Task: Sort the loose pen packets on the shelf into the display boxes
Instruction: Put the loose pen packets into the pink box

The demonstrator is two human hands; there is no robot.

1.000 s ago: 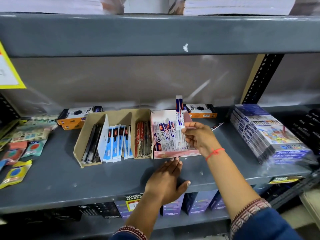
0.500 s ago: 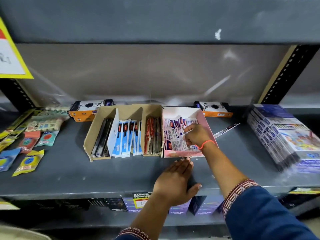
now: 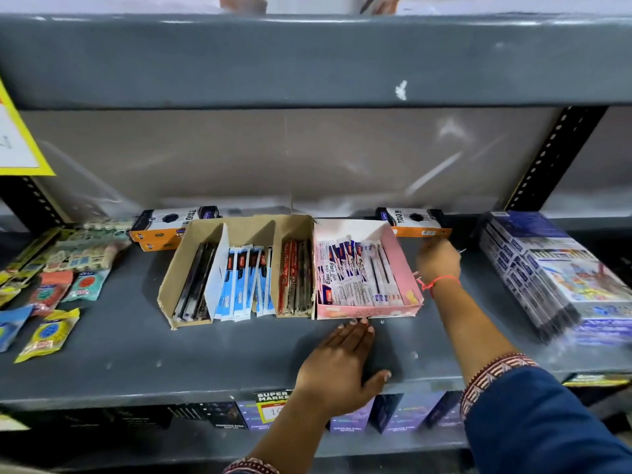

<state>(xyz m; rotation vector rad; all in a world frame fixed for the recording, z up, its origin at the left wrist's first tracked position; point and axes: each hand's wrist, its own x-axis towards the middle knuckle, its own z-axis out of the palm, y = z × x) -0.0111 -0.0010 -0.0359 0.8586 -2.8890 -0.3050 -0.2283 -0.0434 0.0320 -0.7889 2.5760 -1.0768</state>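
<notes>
A pink display box (image 3: 399,268) holds white-and-blue pen packets (image 3: 345,280). Left of it, a brown cardboard box (image 3: 176,271) has compartments with black pens (image 3: 196,278), blue packets (image 3: 244,278) and red packets (image 3: 292,278). My left hand (image 3: 337,367) lies flat on the grey shelf (image 3: 136,343), fingertips touching the pink box's front edge. My right hand (image 3: 437,261) is on the shelf just right of the pink box, fingers curled down over a loose pen packet whose tip (image 3: 462,250) pokes out. Whether it grips the packet is hidden.
Orange-and-black boxes stand behind at the left (image 3: 174,222) and right (image 3: 413,220). A stack of purple colour-set packs (image 3: 547,268) fills the shelf's right end. Small sachets (image 3: 51,295) lie at the far left. The upper shelf (image 3: 307,63) hangs low overhead.
My right hand put a pen packet into the pink box, then left the box and moved right onto the loose packet. My left hand stayed flat at the box's front.
</notes>
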